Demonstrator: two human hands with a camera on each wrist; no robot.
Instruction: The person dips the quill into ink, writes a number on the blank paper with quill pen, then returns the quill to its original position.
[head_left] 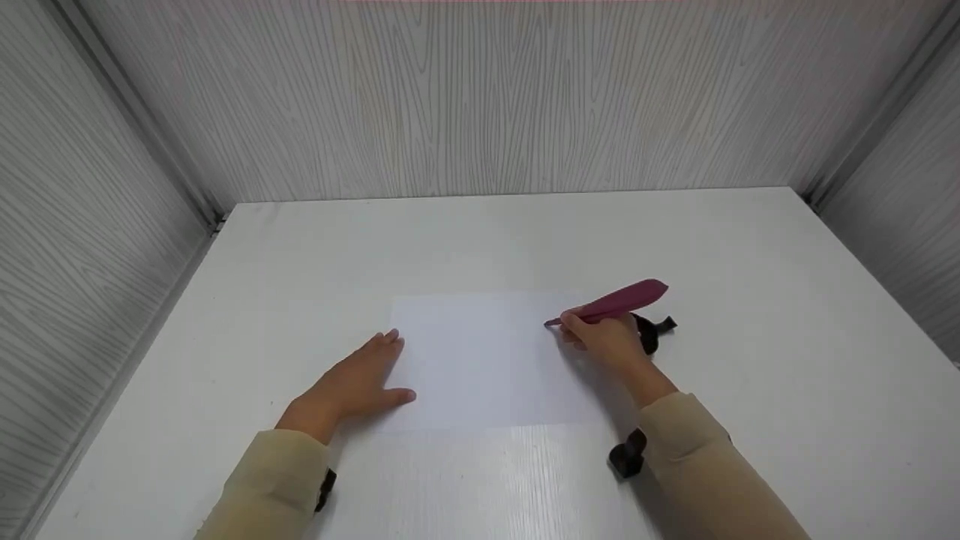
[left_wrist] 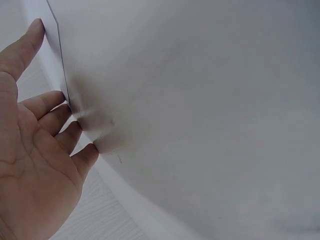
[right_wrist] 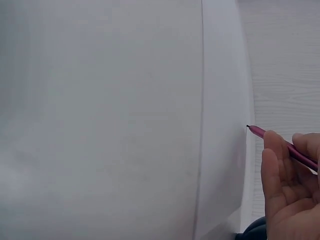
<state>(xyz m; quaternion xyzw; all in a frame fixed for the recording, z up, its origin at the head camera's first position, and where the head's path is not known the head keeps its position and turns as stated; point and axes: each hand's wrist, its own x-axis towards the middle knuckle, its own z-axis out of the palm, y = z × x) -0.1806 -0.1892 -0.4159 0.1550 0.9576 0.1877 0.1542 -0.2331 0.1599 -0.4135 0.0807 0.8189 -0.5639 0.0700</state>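
A blank white sheet of paper [head_left: 480, 360] lies on the white table. My left hand [head_left: 349, 386] rests at its left edge, fingers and thumb spread, the fingertips [left_wrist: 87, 152] touching down beside the sheet's edge in the left wrist view. Near the sheet's upper right corner, my right hand [head_left: 611, 349] pinches a dark pink feather-shaped pen [head_left: 628, 298] between thumb and fingers. The pen slants, its feather end up to the right and its dark tip [right_wrist: 248, 126] pointing left, close over the paper. No marks show on the sheet.
The white tabletop [head_left: 495, 240] extends around the paper. Grey wood-grain panels stand behind it [head_left: 480, 97] and at the left [head_left: 82, 247] and right [head_left: 892, 195]. Black strapped pieces [head_left: 628, 454] sit at the right wrist, with a smaller black piece [head_left: 325, 490] at the left sleeve.
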